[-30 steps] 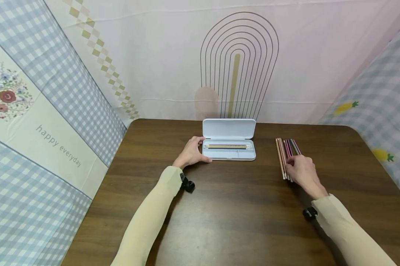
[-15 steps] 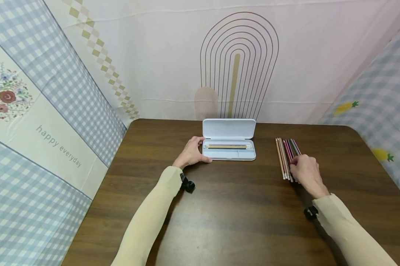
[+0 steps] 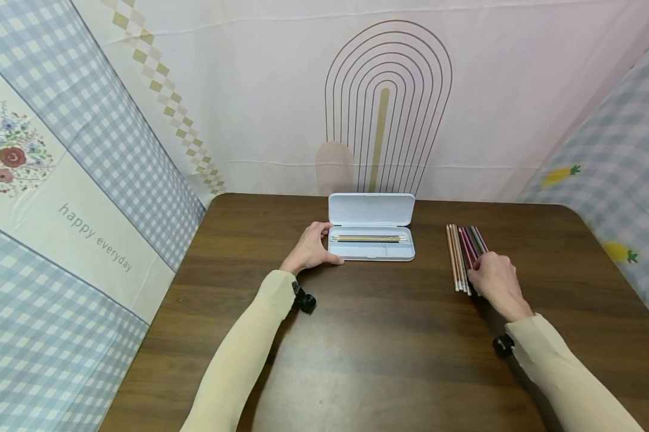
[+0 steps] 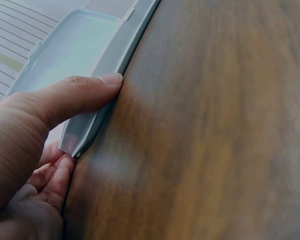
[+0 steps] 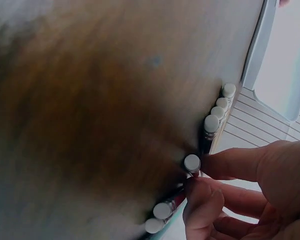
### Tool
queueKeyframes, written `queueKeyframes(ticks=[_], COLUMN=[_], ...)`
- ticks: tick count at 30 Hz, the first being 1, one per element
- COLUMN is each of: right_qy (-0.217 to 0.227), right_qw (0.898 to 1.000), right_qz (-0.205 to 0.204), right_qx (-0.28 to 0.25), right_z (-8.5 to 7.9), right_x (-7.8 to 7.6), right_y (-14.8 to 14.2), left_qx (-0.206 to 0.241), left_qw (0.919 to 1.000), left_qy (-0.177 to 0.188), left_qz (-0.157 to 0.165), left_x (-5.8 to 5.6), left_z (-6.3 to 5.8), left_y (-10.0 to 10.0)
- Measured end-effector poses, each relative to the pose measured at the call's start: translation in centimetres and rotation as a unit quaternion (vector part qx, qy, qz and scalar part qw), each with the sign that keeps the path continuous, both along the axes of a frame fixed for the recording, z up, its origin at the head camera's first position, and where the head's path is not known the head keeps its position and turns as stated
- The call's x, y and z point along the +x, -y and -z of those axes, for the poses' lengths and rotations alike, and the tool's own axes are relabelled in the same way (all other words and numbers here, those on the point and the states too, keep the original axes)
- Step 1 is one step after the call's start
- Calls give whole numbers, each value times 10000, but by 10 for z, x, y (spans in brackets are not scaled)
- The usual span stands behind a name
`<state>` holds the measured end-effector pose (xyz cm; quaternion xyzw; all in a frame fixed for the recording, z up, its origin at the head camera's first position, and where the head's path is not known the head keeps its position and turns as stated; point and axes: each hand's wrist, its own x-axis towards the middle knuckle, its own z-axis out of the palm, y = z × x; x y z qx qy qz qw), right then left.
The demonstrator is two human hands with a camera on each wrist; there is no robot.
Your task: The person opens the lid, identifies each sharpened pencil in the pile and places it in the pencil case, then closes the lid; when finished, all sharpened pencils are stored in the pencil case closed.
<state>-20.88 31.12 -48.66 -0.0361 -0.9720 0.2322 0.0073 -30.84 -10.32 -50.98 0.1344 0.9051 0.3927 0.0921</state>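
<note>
In the head view, a pale blue pencil case [image 3: 357,251] lies with its lid raised near the table's far edge. A few pencils [image 3: 370,239] rest in its back compartment. My left hand [image 3: 309,247] grips the case's left end, thumb on the front edge and the other fingers round the far side. To the right, my right hand [image 3: 496,277] is over a row of several pencils [image 3: 456,258] lying side by side. In the right wrist view, its thumb and forefinger pinch one pencil [image 5: 192,163] near the white eraser end; other erasers show on both sides.
The brown wooden table [image 3: 324,348] carries the case and pencils. A white patterned cloth [image 3: 270,108] hangs directly behind its far edge. Checked cloths hang at the left [image 3: 44,288] and right [image 3: 616,156].
My right hand shifts slightly right, then a little back left among the pencils. The leftmost pencils have slid slightly left. My left hand stays on the case.
</note>
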Motion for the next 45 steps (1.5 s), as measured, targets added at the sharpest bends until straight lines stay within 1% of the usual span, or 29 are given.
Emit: queueKeyframes(ticks=[14, 21, 24, 28, 35, 39, 42, 45], right_qy=[187, 488, 450, 323, -141, -264, -321, -482], right_qw=[9995, 9970, 9961, 9960, 9977, 9979, 9985, 9986], right_qz=[252, 597, 754, 826, 658, 595, 439, 222], right_qx=[86, -86, -85, -67, -77, -48, -68, -79], right_z=[0, -1, -3, -5, -8, -10, -14, -17], right_x=[-9, -8, -6, -5, 0, 4, 6, 8], right_y=[4, 1, 0, -1, 0, 3, 6, 9], left_qx=[33, 55, 27, 18, 68, 92, 92, 72], left_qw=[10000, 10000, 10000, 10000, 9999, 9999, 9999, 9999], left_qy=[-31, -37, -70, -95, -116, -115, -107, -102], left_qz=[-20, 12, 25, 20, 18, 24, 18, 9], left_x=[0, 0, -1, -1, -1, -1, -1, -1], left_z=[1, 2, 2, 1, 2, 2, 1, 1], left_y=[0, -1, -1, -1, -1, -1, -1, -1])
